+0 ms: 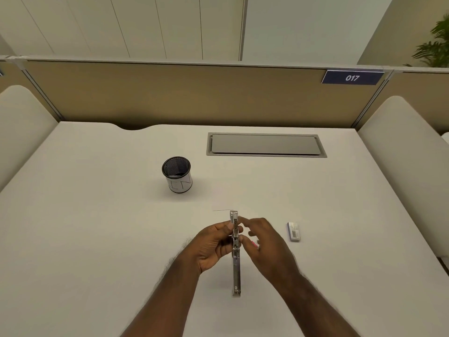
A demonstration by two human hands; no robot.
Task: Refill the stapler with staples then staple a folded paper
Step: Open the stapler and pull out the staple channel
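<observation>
One pale desk [97,227] below tan partition [170,93], white cabinets [145,25].

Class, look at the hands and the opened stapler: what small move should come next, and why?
Probably the right hand should reach to the staple box on the table beside it. The left hand already holds the stapler swung open, and no staples can be made out in either hand.
</observation>
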